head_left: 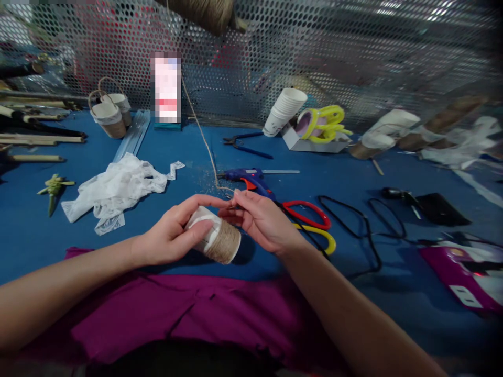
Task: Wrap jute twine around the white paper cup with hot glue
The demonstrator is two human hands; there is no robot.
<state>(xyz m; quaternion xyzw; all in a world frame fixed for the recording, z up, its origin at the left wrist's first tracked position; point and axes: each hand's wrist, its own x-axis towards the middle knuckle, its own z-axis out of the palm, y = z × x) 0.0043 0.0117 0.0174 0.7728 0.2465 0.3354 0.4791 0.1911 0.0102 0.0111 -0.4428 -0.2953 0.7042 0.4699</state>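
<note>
My left hand [178,229] is wrapped round a white paper cup [203,226] that lies tilted on its side, its right part wound with brown twine [223,242]. Thumb and fingers of my right hand [262,217] pinch the loose strand of twine [206,144] just past the cup. That strand runs up to a large twine spool [208,13] hanging at the top. Behind my right hand lies a blue glue gun [253,180] with a clear glue stick in its back. The red and yellow handles of scissors [310,214] show beside my right wrist.
White lace [121,188] lies in a heap at left, near twine-handled cup baskets [110,118] and clear sticks [132,133]. Blue pliers [249,145], stacked paper cups [285,110] and a white box [314,139] stand before a perforated metal screen [243,68]. A black cord [363,225] loops at right.
</note>
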